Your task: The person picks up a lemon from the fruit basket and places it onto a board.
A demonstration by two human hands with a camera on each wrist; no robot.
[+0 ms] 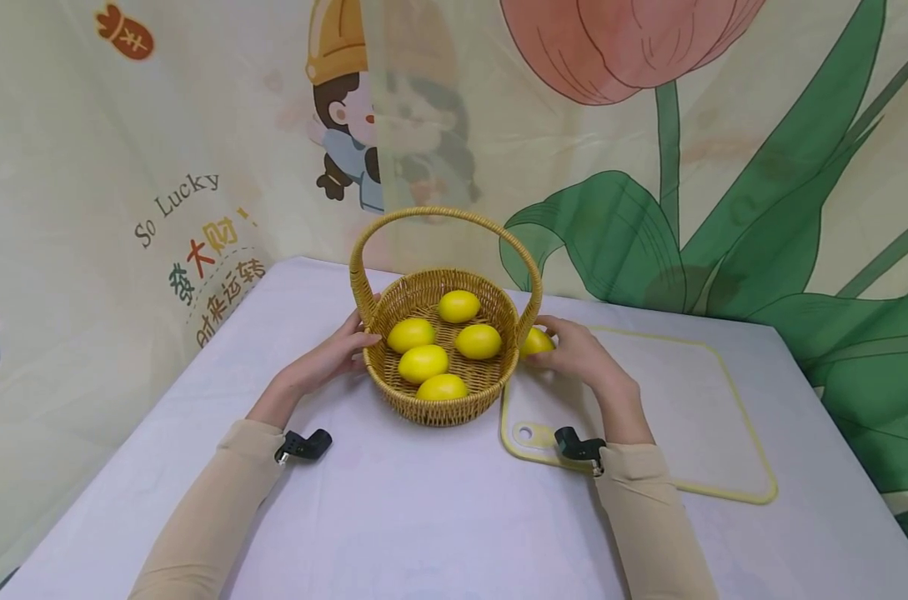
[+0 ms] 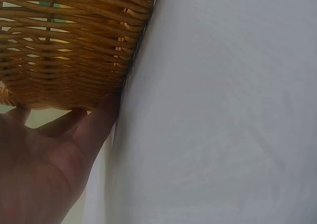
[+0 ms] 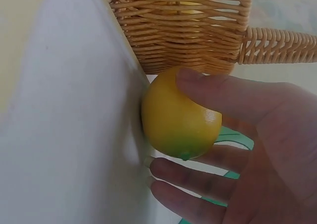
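Observation:
A round wicker basket (image 1: 442,412) with a tall arched handle stands on the table and holds several yellow lemons (image 1: 423,364). My left hand (image 1: 338,354) rests against the basket's left side, its fingers spread and touching the weave. In the left wrist view, that hand (image 2: 47,157) reaches up to the wicker wall (image 2: 64,60). Just outside the basket's right side, my right hand (image 1: 574,350) holds another lemon (image 1: 538,342). The right wrist view shows the thumb on this lemon (image 3: 181,117), with a greenish end, low by the white surface; some fingers lie behind it.
A white cutting board (image 1: 671,400) with a yellow edge lies flat to the right of the basket, under the right forearm. White cloth (image 1: 423,508) covers the table. Printed curtains (image 1: 454,150) hang close behind the table and along its left side.

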